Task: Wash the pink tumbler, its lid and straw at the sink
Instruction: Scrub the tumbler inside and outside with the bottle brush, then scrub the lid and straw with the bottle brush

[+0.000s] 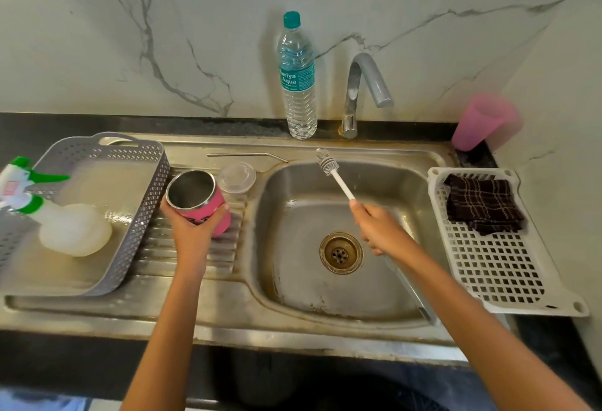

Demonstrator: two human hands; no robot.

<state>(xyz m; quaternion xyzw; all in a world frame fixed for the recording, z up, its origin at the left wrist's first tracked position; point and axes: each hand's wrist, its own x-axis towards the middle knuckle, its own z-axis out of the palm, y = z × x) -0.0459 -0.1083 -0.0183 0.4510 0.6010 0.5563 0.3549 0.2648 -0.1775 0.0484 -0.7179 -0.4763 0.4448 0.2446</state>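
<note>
I see left hand (192, 228) reached forward, fingers wrapped round tumbler (198, 202) over drainboard (228, 247), axis tilted, mouth up and away | right hand (378, 228) over sink (293, 280) grips brush (335, 176), bristles pointing far-left | lid (236, 177), straw (247, 155) behind tumbler, straw lying crosswise
</note>
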